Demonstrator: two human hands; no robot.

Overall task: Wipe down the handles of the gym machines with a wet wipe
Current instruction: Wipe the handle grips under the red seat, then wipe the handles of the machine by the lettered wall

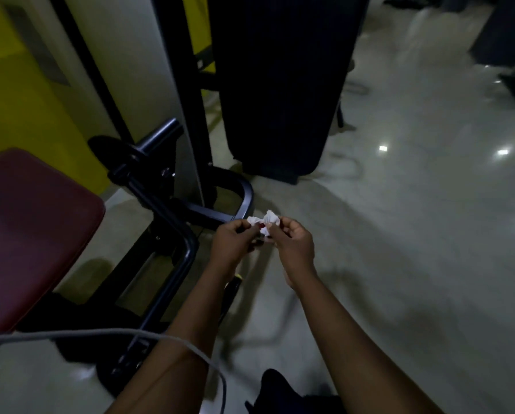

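As the hands stand now: left hand [235, 243] and right hand [292, 246] each pinch one end of the wipe [268, 221], fingers curled onto it, with the wipe bunched between them.
Wipe: white and crumpled, held in the air to the right of the seat [35, 222], over the floor [399, 234]; it touches no machine part.
Seat: maroon pad at the left edge of view.
Bar: black stub [160, 135] just beyond the seat, up and to its right; cannot tell whether it is a handle.
Frame: black tubing [187, 252] right of the seat, between it and the hands.
Done: not shown; no wet streak can be made out on any bar in this dim light.
Stage (judgement): wipe is being opened out or refolded, either between strokes or ahead of the first.
Left (judgement): wipe must reach a handle; on this evidence every handle counts as outstanding.
Risk (judgement): thin wipe may tear if pulled apart hard.
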